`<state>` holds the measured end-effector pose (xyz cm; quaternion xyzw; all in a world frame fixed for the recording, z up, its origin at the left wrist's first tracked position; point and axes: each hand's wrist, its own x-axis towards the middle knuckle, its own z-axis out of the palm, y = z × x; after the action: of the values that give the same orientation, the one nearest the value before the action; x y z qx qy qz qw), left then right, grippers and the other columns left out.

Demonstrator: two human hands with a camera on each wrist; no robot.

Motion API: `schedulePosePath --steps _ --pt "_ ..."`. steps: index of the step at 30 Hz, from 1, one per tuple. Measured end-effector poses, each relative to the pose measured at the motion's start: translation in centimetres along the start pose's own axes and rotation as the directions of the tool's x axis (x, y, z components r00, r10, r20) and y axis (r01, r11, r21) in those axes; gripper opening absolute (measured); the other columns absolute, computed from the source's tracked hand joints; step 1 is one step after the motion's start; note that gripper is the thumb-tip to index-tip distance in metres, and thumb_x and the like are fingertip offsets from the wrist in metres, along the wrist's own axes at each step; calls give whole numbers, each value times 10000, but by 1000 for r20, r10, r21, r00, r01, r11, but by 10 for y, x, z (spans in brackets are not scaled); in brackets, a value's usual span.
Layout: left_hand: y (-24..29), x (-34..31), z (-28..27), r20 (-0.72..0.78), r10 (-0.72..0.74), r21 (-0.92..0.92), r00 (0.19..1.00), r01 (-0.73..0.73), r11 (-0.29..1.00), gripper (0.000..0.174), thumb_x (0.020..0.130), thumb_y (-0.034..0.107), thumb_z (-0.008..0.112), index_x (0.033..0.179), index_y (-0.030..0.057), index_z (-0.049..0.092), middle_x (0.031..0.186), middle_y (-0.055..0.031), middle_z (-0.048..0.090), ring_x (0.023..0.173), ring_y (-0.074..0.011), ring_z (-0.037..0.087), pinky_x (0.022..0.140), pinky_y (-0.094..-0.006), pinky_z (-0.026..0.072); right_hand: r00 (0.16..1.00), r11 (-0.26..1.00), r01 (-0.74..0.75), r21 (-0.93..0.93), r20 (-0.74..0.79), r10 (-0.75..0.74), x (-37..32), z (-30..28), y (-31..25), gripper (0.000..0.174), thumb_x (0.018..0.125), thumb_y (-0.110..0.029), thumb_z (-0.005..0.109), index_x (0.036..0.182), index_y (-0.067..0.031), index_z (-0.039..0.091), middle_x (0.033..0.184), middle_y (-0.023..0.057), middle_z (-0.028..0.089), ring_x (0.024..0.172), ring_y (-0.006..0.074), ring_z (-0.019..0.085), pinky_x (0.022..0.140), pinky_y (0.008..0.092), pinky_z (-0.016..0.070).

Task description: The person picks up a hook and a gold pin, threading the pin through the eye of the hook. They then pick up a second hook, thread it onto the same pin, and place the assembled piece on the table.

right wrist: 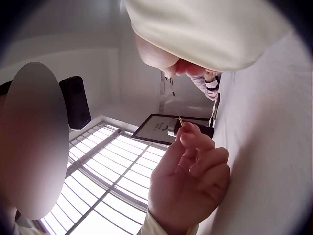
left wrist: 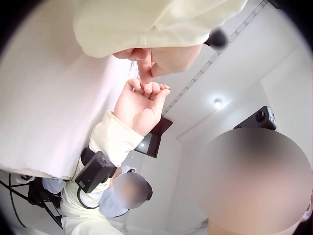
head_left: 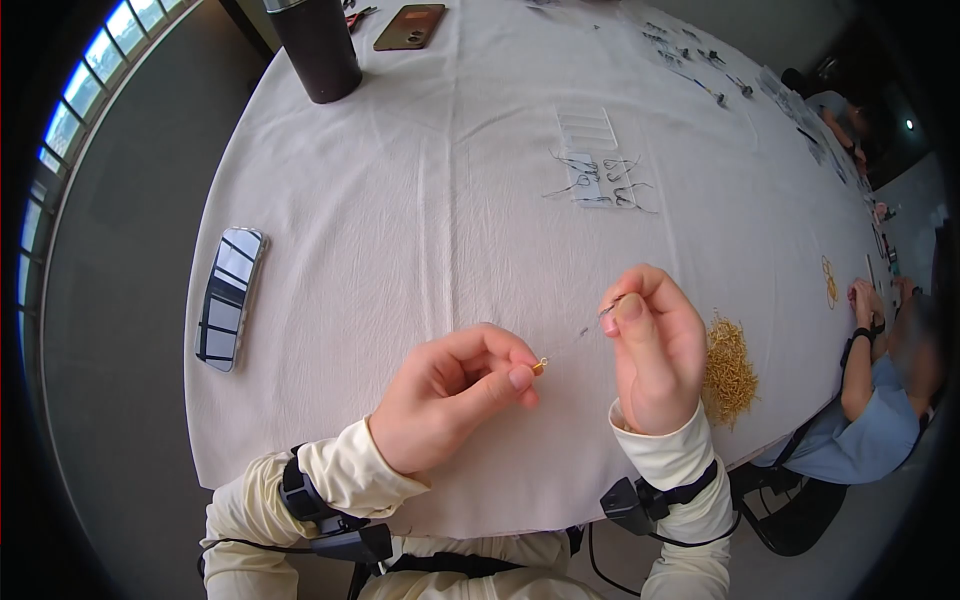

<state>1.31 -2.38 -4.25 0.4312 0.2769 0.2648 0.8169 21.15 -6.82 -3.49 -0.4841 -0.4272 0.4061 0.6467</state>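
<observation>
Thumb and index finger of my left hand (head_left: 450, 395) pinch a small gold metal piece (head_left: 540, 367), its pale looped end sticking out past the fingertips. In the right wrist view the same gold piece (right wrist: 181, 121) points up from those fingertips. To the right and slightly higher, my right hand (head_left: 655, 350) pinches a thin dark wire-like piece (head_left: 608, 311) between thumb and fingers. Its end points toward the left hand, and its exact kind is too small to tell. The hands are apart, above the white cloth.
A heap of small gold pieces (head_left: 732, 375) lies beside the right hand. Ahead sits a clear compartment box (head_left: 588, 127) with several dark hook-like pieces (head_left: 585, 180). A phone (head_left: 230, 300) lies left; a black tumbler (head_left: 318, 50) and brown phone (head_left: 410, 27) are farther back. Another person (head_left: 850, 420) sits at right.
</observation>
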Motion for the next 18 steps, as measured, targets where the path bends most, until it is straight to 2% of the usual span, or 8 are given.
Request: schedulePosePath --steps 5,7,11,13,14,16,17,18 --pt "3 -1 0 -53 -19 48 998 21 999 74 986 111 617 1033 56 632 966 3 631 822 -63 561 769 -213 437 1000 1000 15 13 16 -15 2 -8 3 167 977 -166 618 1009 -5 585 857 -20 530 763 56 444 702 197 383" --pt "2 0 1 -41 31 131 999 -25 991 74 990 126 616 1031 65 629 975 15 624 791 -47 524 726 -204 415 1000 1000 25 4 6 -25 2 -8 2 171 975 -169 621 1013 -6 586 861 -14 536 763 61 447 708 202 388" --pt "-1 1 -1 -16 74 109 997 -72 992 79 995 145 613 1011 68 615 937 36 595 751 -25 474 650 -196 370 1000 1000 -24 7 -11 24 6 -8 8 170 976 -171 616 1010 -7 587 866 -13 537 762 62 445 708 209 391" --pt "3 4 -4 -106 113 58 988 -107 993 97 1000 165 610 992 69 600 880 53 551 693 -14 404 593 -196 321 1000 999 -22 33 14 21 8 -8 11 154 974 -146 612 1005 2 582 860 -17 534 759 67 447 703 217 399" --pt "4 4 -5 -153 138 101 979 -124 987 109 1002 175 606 981 68 592 833 64 510 662 -14 363 573 -193 294 1000 999 -20 33 22 19 7 -7 8 154 974 -146 612 1005 2 582 860 -17 534 759 67 447 703 217 399" --pt "7 5 -8 -201 164 114 966 -144 983 113 1002 181 606 985 69 594 823 66 508 654 -13 360 567 -193 287 978 981 155 -116 160 -136 2 -3 1 88 927 -71 648 963 -3 604 851 5 560 739 89 481 694 226 407" --pt "7 4 -9 -242 184 127 952 -157 979 118 1003 187 605 988 71 596 813 68 505 646 -12 357 561 -193 280 976 981 157 -113 168 -137 1 0 0 88 927 -71 648 963 -3 604 851 5 560 739 89 481 694 226 407" --pt "8 4 -9 -249 188 126 950 -161 979 118 1003 187 605 988 71 596 813 68 505 646 -12 357 561 -193 280 940 943 257 -213 282 -193 1 3 -1 72 892 -37 671 933 -9 617 846 24 574 725 100 499 686 228 409"
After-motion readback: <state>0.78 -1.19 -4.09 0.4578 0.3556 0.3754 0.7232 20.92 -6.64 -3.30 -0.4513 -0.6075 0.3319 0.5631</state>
